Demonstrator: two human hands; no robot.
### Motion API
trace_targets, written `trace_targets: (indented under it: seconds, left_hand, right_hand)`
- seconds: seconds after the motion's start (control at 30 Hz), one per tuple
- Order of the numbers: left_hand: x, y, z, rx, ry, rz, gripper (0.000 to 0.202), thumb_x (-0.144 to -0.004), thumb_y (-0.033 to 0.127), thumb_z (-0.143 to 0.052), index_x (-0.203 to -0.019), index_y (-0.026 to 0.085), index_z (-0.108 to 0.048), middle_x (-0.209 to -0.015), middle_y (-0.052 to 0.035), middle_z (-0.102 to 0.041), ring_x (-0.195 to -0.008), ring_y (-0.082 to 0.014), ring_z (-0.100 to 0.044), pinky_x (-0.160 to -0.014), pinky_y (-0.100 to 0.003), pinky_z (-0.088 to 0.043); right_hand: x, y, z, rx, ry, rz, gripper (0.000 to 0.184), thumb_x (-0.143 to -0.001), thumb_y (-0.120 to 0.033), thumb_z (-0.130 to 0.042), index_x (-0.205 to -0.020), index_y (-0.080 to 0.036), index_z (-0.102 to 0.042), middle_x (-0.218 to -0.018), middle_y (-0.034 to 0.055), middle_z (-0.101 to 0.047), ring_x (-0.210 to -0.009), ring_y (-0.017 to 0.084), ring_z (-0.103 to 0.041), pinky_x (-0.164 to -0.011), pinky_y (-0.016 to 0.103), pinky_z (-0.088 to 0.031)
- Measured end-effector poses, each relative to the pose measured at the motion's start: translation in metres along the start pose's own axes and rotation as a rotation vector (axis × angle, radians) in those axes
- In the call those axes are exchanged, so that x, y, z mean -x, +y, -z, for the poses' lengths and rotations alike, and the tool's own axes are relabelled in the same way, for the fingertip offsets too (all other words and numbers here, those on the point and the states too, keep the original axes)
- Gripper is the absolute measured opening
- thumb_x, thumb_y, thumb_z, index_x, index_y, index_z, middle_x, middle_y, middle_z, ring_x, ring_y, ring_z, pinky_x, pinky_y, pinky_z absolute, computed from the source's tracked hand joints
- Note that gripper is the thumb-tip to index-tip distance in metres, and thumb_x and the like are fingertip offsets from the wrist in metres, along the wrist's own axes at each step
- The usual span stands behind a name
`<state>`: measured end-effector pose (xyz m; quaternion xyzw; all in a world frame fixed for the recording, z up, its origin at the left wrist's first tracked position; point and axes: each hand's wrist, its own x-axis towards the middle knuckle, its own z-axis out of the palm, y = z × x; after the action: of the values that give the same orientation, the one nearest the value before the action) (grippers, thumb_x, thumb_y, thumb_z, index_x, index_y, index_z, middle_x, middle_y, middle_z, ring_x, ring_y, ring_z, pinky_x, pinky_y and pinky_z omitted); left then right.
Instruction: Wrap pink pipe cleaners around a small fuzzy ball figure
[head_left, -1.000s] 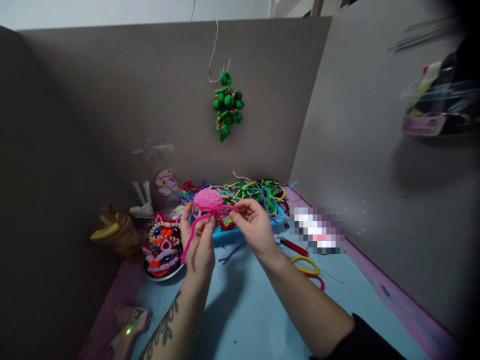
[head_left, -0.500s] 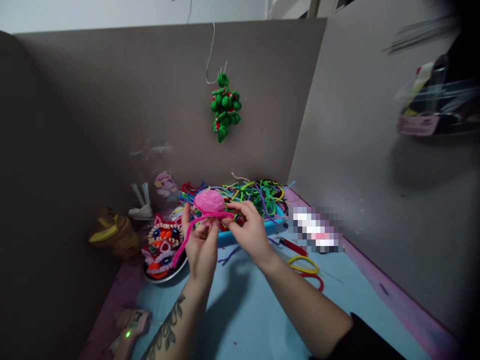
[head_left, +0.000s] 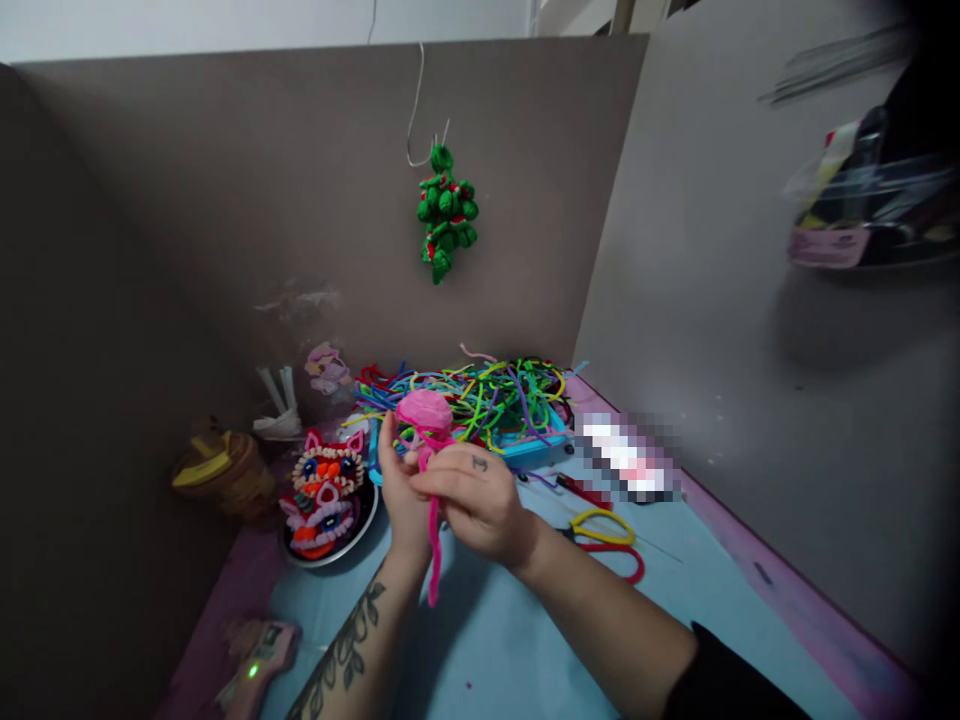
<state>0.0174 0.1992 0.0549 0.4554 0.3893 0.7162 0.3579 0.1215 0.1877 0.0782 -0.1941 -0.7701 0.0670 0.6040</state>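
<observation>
A round pink coil of pipe cleaner [head_left: 424, 410] is held up over the table, in front of the blue tray. My left hand [head_left: 405, 500] closes round its lower left side, thumb and fingers against it. My right hand [head_left: 476, 500] pinches the pink pipe cleaner just below the coil, its back turned toward me. A loose pink pipe cleaner end [head_left: 433, 570] hangs down between the two hands. The right fingertips are partly hidden behind the hand.
A blue tray [head_left: 540, 453] heaped with colourful pipe cleaners [head_left: 480, 395] stands at the back. Scissors with yellow and red handles [head_left: 604, 527] lie at right. Finished lion-like heads [head_left: 326, 490] sit in a round dish [head_left: 337, 558] at left. A pink glue gun [head_left: 262, 660] lies front left.
My right hand has moved left and down and turned over, covering more of the left fingers. The loose pink end swung from the left side to hang straight down between my hands.
</observation>
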Motion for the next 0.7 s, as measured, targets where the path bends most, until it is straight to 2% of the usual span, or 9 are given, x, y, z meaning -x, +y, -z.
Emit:
trace_targets:
  seconds: [0.17,0.27,0.33,0.47,0.57,0.7]
  left_hand:
    - [-0.009,0.009,0.002,0.065,0.027,0.102,0.090,-0.069,0.025,-0.077,-0.146,0.020,-0.030,-0.062,0.0064,-0.059,-0.051,-0.0089,-0.055,-0.053,-0.019,-0.044]
    - [-0.012,0.011,0.003,0.108,0.084,0.122,0.090,-0.069,0.028,-0.079,-0.145,0.018,-0.032,-0.071,0.0010,-0.067,-0.060,-0.0098,-0.062,-0.059,-0.018,-0.047]
    - [-0.012,0.013,0.002,0.125,0.104,0.132,0.090,-0.069,0.030,-0.080,-0.145,0.018,-0.033,-0.078,-0.0030,-0.070,-0.066,-0.0115,-0.066,-0.063,-0.020,-0.050]
    - [-0.007,0.015,-0.002,0.127,0.075,0.142,0.091,-0.068,0.029,-0.081,-0.144,0.018,-0.034,-0.077,-0.0031,-0.072,-0.067,-0.0121,-0.067,-0.068,-0.022,-0.052]
    - [-0.003,0.013,-0.004,0.128,0.049,0.136,0.091,-0.069,0.030,-0.081,-0.145,0.020,-0.033,-0.074,-0.0009,-0.071,-0.071,-0.0135,-0.069,-0.074,-0.025,-0.054]
    - [-0.004,0.009,-0.004,0.219,0.017,0.161,0.094,-0.068,0.028,-0.081,-0.147,0.028,-0.029,-0.094,-0.0051,-0.072,-0.086,-0.0161,-0.070,-0.080,-0.028,-0.054]
  right_hand:
    - [-0.005,-0.002,0.012,-0.158,0.040,-0.072,0.031,-0.088,-0.012,-0.046,-0.099,-0.027,-0.070,-0.083,0.0030,-0.074,-0.080,0.016,-0.069,-0.073,0.032,-0.057]
    - [-0.002,0.004,0.014,-0.079,0.130,-0.231,0.031,-0.089,-0.015,-0.051,-0.115,-0.026,-0.064,-0.084,0.0025,-0.071,-0.074,0.015,-0.066,-0.069,0.029,-0.056]
    - [-0.001,0.008,0.012,0.024,0.173,-0.308,0.029,-0.088,-0.018,-0.055,-0.115,-0.025,-0.063,-0.087,0.0034,-0.069,-0.075,0.015,-0.064,-0.069,0.028,-0.055]
    - [-0.002,0.015,0.006,0.132,0.098,-0.294,0.018,-0.090,-0.019,-0.055,-0.103,-0.022,-0.066,-0.094,0.0071,-0.069,-0.088,0.019,-0.064,-0.078,0.031,-0.054]
    - [-0.001,0.020,0.003,0.190,0.072,-0.264,0.019,-0.091,-0.017,-0.050,-0.098,-0.021,-0.067,-0.090,0.0069,-0.069,-0.086,0.019,-0.064,-0.080,0.032,-0.054]
    - [0.004,0.029,0.004,0.246,0.111,-0.191,0.024,-0.090,-0.012,-0.047,-0.100,-0.024,-0.066,-0.089,0.0051,-0.069,-0.087,0.019,-0.064,-0.082,0.033,-0.054]
